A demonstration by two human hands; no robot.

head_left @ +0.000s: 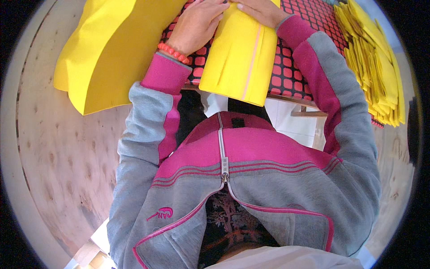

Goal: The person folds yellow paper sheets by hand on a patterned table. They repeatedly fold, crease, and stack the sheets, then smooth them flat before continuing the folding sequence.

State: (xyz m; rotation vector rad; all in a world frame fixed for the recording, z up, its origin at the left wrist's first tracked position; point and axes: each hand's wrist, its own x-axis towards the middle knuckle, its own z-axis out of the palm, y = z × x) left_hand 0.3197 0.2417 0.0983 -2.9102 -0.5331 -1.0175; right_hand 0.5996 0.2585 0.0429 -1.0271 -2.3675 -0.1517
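Observation:
Directly in front of me, a folded yellow fabric-like piece (pixel 233 62) lies lengthwise, its near end reaching past the table edge. A thin pale pink strip (pixel 252 62) runs down its right part, and a slit-like crease shows to the left of that strip. My left hand (pixel 199 24), with a red bead bracelet at the wrist, is at its far left side, fingers bent in against it and partly cut off by the frame. Across the far end, my right hand (pixel 264 11) rests flat, its thumb pointing left and its other fingertips out of view.
A large, wavy yellow sheet (pixel 118 49) hangs over the table's left side. At the right sits a pile of folded yellow pieces (pixel 374 67). The tabletop wears a red-and-black checked cover (pixel 291 74). Pale wooden boarding (pixel 62 166) lies to my left.

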